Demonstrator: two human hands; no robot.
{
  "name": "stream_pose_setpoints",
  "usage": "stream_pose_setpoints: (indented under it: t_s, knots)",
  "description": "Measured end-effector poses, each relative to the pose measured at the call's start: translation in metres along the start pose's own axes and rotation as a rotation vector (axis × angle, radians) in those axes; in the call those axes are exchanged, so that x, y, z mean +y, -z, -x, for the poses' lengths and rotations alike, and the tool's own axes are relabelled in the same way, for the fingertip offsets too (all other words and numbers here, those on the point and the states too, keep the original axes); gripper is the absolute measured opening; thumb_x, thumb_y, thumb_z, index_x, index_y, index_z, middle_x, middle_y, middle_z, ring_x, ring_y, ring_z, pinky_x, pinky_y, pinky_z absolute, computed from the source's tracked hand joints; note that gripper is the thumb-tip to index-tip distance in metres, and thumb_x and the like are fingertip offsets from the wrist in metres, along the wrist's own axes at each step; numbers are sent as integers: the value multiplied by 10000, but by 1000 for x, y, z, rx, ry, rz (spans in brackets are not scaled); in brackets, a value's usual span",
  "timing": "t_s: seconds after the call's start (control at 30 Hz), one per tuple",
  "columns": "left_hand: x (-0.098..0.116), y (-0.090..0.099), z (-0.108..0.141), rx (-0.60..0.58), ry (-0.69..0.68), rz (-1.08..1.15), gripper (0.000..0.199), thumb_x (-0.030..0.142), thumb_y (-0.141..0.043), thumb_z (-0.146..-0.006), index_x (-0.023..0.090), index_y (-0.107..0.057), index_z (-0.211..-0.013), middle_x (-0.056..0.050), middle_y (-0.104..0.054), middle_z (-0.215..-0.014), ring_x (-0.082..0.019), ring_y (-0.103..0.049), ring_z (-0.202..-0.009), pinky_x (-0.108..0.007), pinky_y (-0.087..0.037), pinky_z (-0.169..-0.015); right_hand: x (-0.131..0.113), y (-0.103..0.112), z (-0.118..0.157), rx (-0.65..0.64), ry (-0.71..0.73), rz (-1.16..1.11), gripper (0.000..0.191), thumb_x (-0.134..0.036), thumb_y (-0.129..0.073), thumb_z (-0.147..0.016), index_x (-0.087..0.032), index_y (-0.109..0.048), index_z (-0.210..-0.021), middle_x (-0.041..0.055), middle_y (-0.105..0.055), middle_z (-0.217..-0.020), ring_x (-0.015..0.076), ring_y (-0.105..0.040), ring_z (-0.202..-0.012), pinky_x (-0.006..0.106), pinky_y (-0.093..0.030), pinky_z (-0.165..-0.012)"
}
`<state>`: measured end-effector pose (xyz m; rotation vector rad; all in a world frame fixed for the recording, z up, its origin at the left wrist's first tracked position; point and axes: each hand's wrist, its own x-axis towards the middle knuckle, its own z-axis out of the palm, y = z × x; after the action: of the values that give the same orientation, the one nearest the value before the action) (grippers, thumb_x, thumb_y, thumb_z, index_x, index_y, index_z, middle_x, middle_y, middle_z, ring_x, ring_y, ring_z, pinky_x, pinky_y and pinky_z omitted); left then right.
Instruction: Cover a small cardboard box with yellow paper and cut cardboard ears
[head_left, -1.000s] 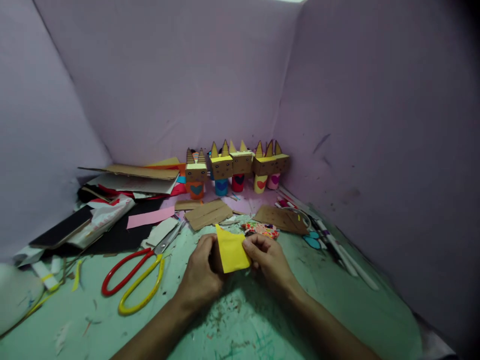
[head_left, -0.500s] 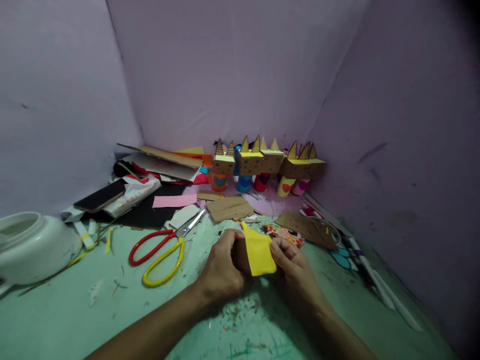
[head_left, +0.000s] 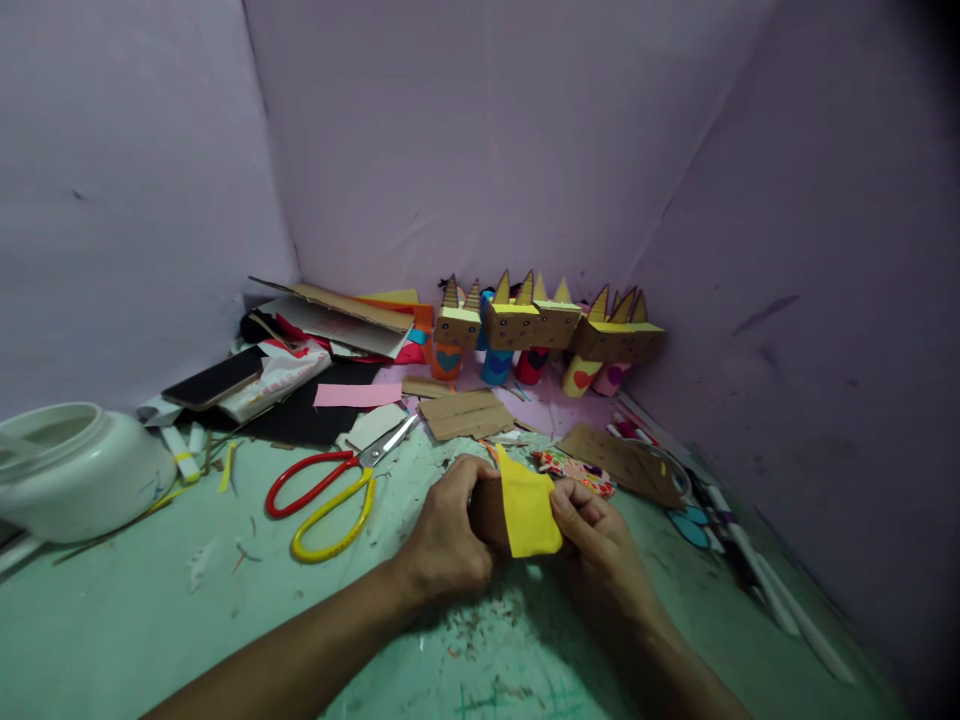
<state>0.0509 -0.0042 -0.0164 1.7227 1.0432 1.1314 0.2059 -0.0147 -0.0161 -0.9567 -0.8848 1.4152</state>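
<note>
Yellow sheet on brown box piece, both hands gripping, scissors parked.

Counter (head_left: 225, 620) carries the lot: row of cardboard figures (head_left: 555, 326) at the back, white pot (head_left: 90, 480) at far left, scissors (head_left: 366, 460) between pot and hands, lying flat, not in use.

Handling, my read: left hand (head_left: 450, 530) should brace the brown box piece (head_left: 487, 512) by its sides, firm but no crushing; cardboard dents. Right hand (head_left: 592, 520) should smooth the yellow sheet (head_left: 529, 515) from the middle outward, light tension only, or it'll skew or crease. Square its edges to the box before pressing hard. Pointed top corner sticks up; watch that it doesn't fold under.

Positions: brown box piece sits in the left hand's curled grip, fingers and thumb around it. Yellow sheet is between the hands, just right of the visible brown side; right thumb and fingers pinch its right edge. Light's dim and the sheet hides what's behind, so can't tell if it's stuck down.
</note>
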Motion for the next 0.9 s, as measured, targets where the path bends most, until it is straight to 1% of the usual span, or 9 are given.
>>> stream_pose_setpoints:
  t_s: [0.13,0.27,0.43,0.5,0.57,0.6,0.67,0.77,0.9]
  knots:
    - [2,2,-5,-53,29,105,425,156,-680,-591,161,-496,-974,-75,-592,-975,-232,-572,-885,-305,-453,-749,0,2,-2,-15,-10,-38,242,-385,-724,-649,-197,-579,-699,5,-607,-639,145,-557,-576,228,-421,-523]
    - [5,8,-6,-95,-67,59,476,106,-659,-579,144,-534,-1038,-106,-574,-1066,-270,-542,-998,-349,-439,-850,4,2,-1,-84,-60,-100,500,-507,-714,-574,-229,-607,-976,89,-665,-923,274,-610,-853,363,-476,-689]
    - [8,10,-3,-158,-269,-94,698,-18,-522,-530,177,-492,-1199,-92,-541,-1192,-261,-484,-1105,-403,-391,-953,8,-2,3,-192,-84,-96,596,-304,-785,-493,-212,-604,-1053,87,-668,-962,295,-612,-933,389,-457,-814]
    - [12,16,-6,-119,-331,-221,805,-32,-459,-507,173,-413,-1285,-95,-469,-1292,-250,-411,-1191,-413,-341,-1005,4,0,4,-191,-88,-134,603,-235,-779,-492,-211,-601,-1068,86,-672,-965,301,-609,-954,403,-454,-841]
    - [19,32,-10,-39,-329,-383,788,-27,-425,-503,155,-431,-1271,-107,-475,-1285,-241,-416,-1187,-404,-350,-993,-2,5,4,-175,-74,-214,596,-222,-768,-512,-223,-596,-1082,88,-668,-1001,302,-595,-994,422,-452,-862]
    - [23,44,-11,14,-288,-483,699,-16,-416,-532,164,-501,-1202,-102,-547,-1194,-237,-475,-1122,-402,-385,-947,-5,8,5,-180,-62,-258,589,-224,-769,-512,-231,-600,-1077,87,-661,-1026,298,-585,-1016,426,-452,-871]
    - [26,73,-11,14,-45,-717,477,39,-421,-612,199,-614,-1018,-72,-650,-886,-235,-601,-851,-392,-461,-761,-12,12,6,-246,-50,-325,590,-241,-795,-472,-236,-623,-1036,84,-644,-1062,291,-566,-1047,416,-462,-870]
    - [15,113,-7,-149,334,-1118,315,137,-483,-600,209,-641,-863,-45,-617,-702,-276,-606,-683,-380,-429,-584,-18,13,8,-394,-30,-352,651,-267,-844,-343,-257,-647,-963,56,-634,-1034,298,-538,-1079,401,-498,-814]
    - [-17,131,-2,-155,372,-1247,434,62,-425,-501,163,-616,-877,-15,-537,-758,-225,-607,-639,-316,-395,-551,-21,8,8,-382,-52,-326,674,-310,-850,-314,-259,-639,-952,45,-649,-988,307,-565,-1039,399,-509,-774]
